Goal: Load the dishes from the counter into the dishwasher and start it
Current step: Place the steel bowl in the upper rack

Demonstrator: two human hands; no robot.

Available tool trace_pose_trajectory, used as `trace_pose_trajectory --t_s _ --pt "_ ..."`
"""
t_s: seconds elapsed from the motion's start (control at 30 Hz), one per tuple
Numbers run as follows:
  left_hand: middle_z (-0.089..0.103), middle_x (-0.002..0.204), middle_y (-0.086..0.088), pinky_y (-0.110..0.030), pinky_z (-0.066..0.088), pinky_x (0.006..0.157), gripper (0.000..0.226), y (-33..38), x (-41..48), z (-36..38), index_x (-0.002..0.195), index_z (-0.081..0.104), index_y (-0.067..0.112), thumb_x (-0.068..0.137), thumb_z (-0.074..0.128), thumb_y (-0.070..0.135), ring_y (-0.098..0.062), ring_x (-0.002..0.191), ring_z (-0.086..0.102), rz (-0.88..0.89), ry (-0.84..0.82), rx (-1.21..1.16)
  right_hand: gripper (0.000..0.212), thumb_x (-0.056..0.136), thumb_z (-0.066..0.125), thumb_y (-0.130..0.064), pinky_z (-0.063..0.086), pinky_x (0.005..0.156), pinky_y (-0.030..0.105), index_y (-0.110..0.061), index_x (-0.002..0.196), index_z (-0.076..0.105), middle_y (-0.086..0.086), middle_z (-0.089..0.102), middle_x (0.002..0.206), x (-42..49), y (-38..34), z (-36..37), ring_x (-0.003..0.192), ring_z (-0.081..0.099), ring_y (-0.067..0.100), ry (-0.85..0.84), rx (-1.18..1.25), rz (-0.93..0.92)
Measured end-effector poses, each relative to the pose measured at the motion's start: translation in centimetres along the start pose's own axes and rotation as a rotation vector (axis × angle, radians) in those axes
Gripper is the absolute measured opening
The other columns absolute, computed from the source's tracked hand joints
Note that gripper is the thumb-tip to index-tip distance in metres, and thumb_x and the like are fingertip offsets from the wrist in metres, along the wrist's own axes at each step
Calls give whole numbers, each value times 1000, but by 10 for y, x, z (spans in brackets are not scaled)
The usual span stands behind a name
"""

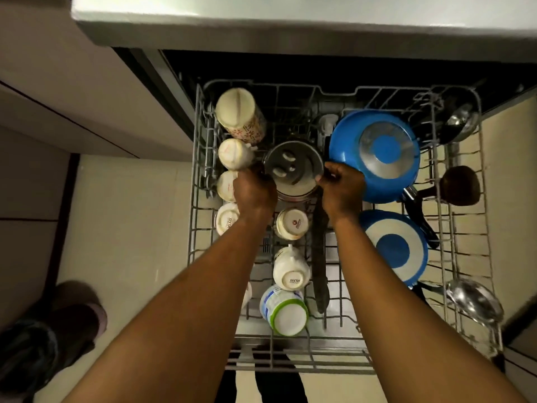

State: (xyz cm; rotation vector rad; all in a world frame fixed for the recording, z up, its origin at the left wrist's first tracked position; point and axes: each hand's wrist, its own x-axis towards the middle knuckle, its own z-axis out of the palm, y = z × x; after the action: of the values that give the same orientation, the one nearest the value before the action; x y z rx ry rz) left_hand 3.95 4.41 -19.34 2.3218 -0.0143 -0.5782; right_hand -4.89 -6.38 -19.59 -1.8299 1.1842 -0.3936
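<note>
judged well along: pulled-out rack (pixel 194 199) already crowded with upturned cups (pixel 292 223) down the left and middle, blue pans (pixel 345 141) on the right and ladles (pixel 462 123) at the right edge. remainder on the counter (pixel 290 21) impossible to judge from here, with pushing the rack in, closing up and starting all left to do. steel pot (pixel 293 167) upside down mid-rack, between the cups and the far blue pan, clamped from both sides, left hand (pixel 254 190) curled on its left edge and right hand (pixel 341 187) pinching its right edge, pot just beyond the knuckles.

Left hand (pixel 255 189), right hand (pixel 342 189), both curled.
</note>
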Motion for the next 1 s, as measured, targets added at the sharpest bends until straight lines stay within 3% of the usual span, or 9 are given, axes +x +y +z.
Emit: trace_pose_trajectory --t_s 0.13,0.27,0.37,0.47,0.63,0.77,0.87,1.0 --pt "71 107 -16 -36 50 81 14 1 3 10 102 67 3 97 56 11 -33 101 65 19 -23 68 12 89 64 -2 42 67 1 -1 99 71 -5 61 88 6 2 3 81 56 7 -17 -108 -72" --pt "70 111 -15 -29 43 74 19 1 4 12 107 65 4 99 49 9 -31 104 65 41 -74 204 11 91 61 -4 45 68 13 -5 95 71 3 69 91 10 8 13 80 61 11 -31 -209 -62" --pt "70 112 -16 -35 49 80 22 -1 2 12 110 66 4 95 51 3 -35 106 64 48 -93 216 15 91 58 -5 54 65 27 -8 83 70 4 68 79 11 15 20 73 64 16 -44 -238 -43" --pt "70 113 -17 -37 50 82 23 1 0 10 111 67 3 93 52 2 -36 106 64 38 -111 218 15 92 58 -6 52 64 25 -8 84 71 4 69 80 10 14 17 73 64 16 -41 -260 -48" --pt "70 108 -20 -39 50 77 25 5 -17 -3 111 65 2 92 50 1 -40 100 64 93 -91 215 22 93 53 -6 33 61 22 -13 75 62 3 58 73 -4 4 -1 70 53 15 21 -295 -39" --pt "68 117 -13 -41 54 79 35 -1 -39 -12 121 62 11 89 51 6 -37 101 64 192 -79 175 17 94 52 -13 37 62 27 -10 85 67 8 65 81 -24 -3 -8 76 61 23 -12 -314 -45" --pt "61 130 -12 -42 53 81 47 -9 -64 -25 133 57 11 86 53 5 -35 107 61 297 -96 168 11 90 58 -12 36 63 28 -6 88 68 13 67 83 -51 -7 -17 78 63 30 5 -361 -205" --pt "42 149 -20 -47 43 105 60 -21 -98 -45 147 41 4 88 53 6 -38 131 45 421 -107 390 21 88 61 -16 48 79 38 -7 106 68 14 67 106 -86 -9 -31 99 61 33 -20 -438 -253"
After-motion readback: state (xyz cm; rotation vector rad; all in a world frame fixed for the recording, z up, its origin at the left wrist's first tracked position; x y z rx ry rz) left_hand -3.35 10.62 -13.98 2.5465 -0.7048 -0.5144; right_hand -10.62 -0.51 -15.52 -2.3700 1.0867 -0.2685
